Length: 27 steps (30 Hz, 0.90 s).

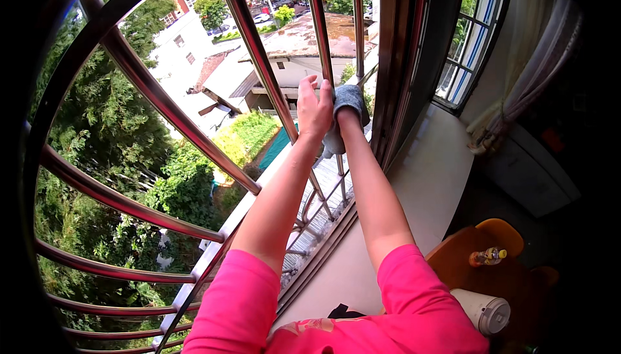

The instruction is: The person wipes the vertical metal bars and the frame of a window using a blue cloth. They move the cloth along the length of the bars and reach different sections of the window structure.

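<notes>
My left hand [313, 110] is raised beside a metal window bar [318, 19], thumb and fingers apart and nothing seen between them. Its thumb overlaps the bar in this view, so whether they touch is unclear. A grey-blue cloth [348, 96], perhaps a sock, covers my right hand [346, 114] almost to the wrist. The cloth lies against the same bar, and part of it hangs lower on the left side. The fingers of my right hand are hidden by the cloth.
A curved metal window guard [160, 106] spans the left side, with trees and rooftops far below. Beneath my arms run a window track [320, 252] and a white sill [422, 174]. At right are a tied curtain [504, 106], a brown table [465, 252], a bottle [487, 256] and a white cylindrical container [478, 308].
</notes>
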### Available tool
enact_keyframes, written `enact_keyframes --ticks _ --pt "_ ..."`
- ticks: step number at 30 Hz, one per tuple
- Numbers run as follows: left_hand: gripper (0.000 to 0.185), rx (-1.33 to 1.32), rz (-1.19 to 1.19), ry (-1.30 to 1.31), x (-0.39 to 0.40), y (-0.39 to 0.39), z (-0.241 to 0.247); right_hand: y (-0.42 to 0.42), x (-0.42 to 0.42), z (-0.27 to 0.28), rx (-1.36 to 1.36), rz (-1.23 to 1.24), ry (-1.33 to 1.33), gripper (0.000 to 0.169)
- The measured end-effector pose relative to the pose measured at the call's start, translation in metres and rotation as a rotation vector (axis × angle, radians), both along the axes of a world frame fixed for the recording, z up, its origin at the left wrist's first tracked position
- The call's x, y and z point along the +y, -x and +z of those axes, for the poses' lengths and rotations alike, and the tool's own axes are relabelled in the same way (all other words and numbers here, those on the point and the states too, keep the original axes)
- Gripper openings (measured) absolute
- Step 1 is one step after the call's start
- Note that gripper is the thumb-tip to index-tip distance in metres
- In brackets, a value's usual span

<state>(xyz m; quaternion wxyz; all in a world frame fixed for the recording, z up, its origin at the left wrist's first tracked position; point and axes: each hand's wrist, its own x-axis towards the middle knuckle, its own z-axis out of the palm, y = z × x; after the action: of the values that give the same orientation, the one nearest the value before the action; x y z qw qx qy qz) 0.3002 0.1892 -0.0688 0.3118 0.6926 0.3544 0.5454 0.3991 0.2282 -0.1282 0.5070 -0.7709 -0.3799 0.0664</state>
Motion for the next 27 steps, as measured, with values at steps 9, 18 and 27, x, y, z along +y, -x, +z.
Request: enact_keyframes --ticks 9,18,27 --pt "0.043 0.146 0.025 -0.183 -0.011 0.007 0.009 0.013 -0.054 0.036 0.67 0.454 -0.152 0.029" --pt "0.024 -0.158 -0.168 0.075 -0.12 0.067 -0.013 0.021 -0.114 0.014 0.281 0.306 -0.253 0.029" --pt "0.026 -0.235 -0.088 0.406 -0.153 0.11 -0.035 0.11 -0.086 0.032 0.836 0.38 -0.148 0.018"
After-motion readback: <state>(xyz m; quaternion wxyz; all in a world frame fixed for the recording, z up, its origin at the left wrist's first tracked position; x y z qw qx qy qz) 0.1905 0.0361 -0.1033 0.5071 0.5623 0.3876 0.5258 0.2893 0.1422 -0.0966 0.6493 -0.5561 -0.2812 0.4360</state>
